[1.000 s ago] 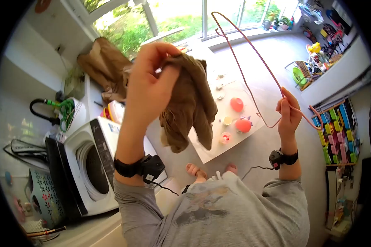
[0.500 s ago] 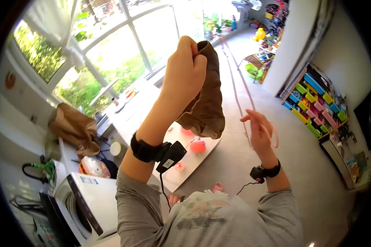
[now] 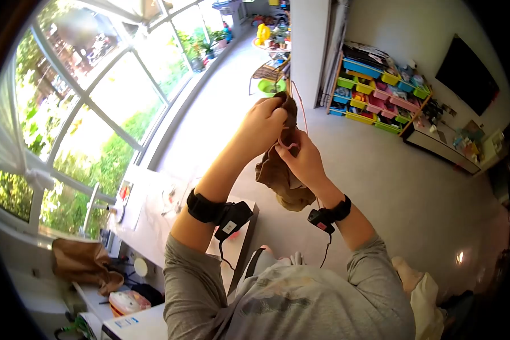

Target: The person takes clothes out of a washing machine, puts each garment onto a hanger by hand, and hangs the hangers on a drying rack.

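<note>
Hanger [image 3: 302, 107] neared cloth [image 3: 274, 173]; cloth hangs lengthwise, seemingly downward

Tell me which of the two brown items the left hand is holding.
The brown garment hanging from the left hand near the view's centre; the other brown item, at lower left, is touched by neither hand.

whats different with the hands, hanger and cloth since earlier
The right hand has moved in toward the left hand, bringing the pink hanger from well apart up to the brown cloth; whether it also grips the cloth is unclear. The view has turned rightward. The left hand still pinches the cloth's upper part, the right still holds the hanger.
</note>
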Demonstrator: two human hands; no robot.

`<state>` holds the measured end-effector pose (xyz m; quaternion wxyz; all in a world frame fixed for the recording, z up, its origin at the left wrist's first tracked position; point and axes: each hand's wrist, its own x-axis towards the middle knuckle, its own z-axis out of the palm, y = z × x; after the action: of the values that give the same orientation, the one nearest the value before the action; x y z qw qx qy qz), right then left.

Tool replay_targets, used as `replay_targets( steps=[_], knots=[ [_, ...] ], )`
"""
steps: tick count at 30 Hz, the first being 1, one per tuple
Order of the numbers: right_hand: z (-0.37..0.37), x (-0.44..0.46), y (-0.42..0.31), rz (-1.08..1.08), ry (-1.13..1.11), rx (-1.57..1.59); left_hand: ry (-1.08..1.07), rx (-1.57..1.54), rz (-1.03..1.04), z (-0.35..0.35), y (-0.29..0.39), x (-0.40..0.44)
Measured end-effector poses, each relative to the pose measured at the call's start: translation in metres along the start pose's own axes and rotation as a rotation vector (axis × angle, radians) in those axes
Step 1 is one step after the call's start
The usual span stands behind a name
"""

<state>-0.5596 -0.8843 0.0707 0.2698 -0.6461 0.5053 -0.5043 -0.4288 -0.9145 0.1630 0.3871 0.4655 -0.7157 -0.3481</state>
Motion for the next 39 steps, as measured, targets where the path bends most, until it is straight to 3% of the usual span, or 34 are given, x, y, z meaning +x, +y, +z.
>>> replay_targets(
  steps=[2, 4, 6, 7, 8, 10, 15, 21, 23, 24, 30, 34, 36, 38, 39],
  knots=[
    [-0.001, 0.016, 0.039, -0.051, 0.067, -0.021, 0.034, 0.037, 0.045, 0.004, -0.028, 0.018],
    [-0.012, 0.035, 0.069, 0.025, -0.042, -0.060, 0.087, 0.073, 0.073, 0.002, -0.037, 0.033],
    [-0.018, 0.051, 0.092, -0.018, -0.027, -0.031, 0.086, 0.300, 0.081, -0.007, -0.034, 0.044],
    [-0.020, 0.061, 0.105, 0.013, -0.054, -0.004, 0.198, 0.490, 0.111, -0.009, -0.037, 0.055],
    [-0.023, 0.073, 0.115, 0.042, -0.078, 0.023, 0.202, 0.488, 0.113, -0.010, -0.043, 0.066],
    [-0.031, 0.096, 0.119, 0.032, -0.125, 0.035, 0.128, 0.881, 0.236, -0.017, -0.056, 0.090],
    [-0.030, 0.150, 0.112, -0.086, 0.098, 0.187, 0.165, 0.516, 0.188, -0.007, -0.113, 0.153],
    [-0.052, 0.191, 0.066, -0.231, 0.332, 0.421, 0.126, 0.410, 0.130, -0.027, -0.131, 0.204],
    [-0.051, 0.207, 0.051, -0.330, 0.432, 0.799, 0.116, 0.296, 0.162, -0.041, -0.134, 0.212],
    [-0.050, 0.216, 0.046, -0.325, 0.435, 0.811, 0.113, 0.308, 0.157, -0.048, -0.133, 0.217],
    [-0.023, 0.298, 0.077, -0.481, 0.125, 1.164, 0.182, 0.303, 0.111, -0.096, -0.114, 0.248],
    [0.017, 0.366, 0.122, -0.431, -0.094, 1.238, 0.208, 0.246, 0.045, -0.122, -0.110, 0.276],
    [0.036, 0.403, 0.148, -0.363, -0.361, 1.286, 0.235, 0.232, 0.090, -0.133, -0.118, 0.293],
    [0.063, 0.435, 0.176, -0.323, -0.473, 1.074, 0.326, 0.035, 0.072, -0.140, -0.123, 0.309],
    [0.068, 0.455, 0.192, -0.372, -0.631, 0.824, 0.344, 0.057, 0.089, -0.149, -0.128, 0.316]
  ],
)
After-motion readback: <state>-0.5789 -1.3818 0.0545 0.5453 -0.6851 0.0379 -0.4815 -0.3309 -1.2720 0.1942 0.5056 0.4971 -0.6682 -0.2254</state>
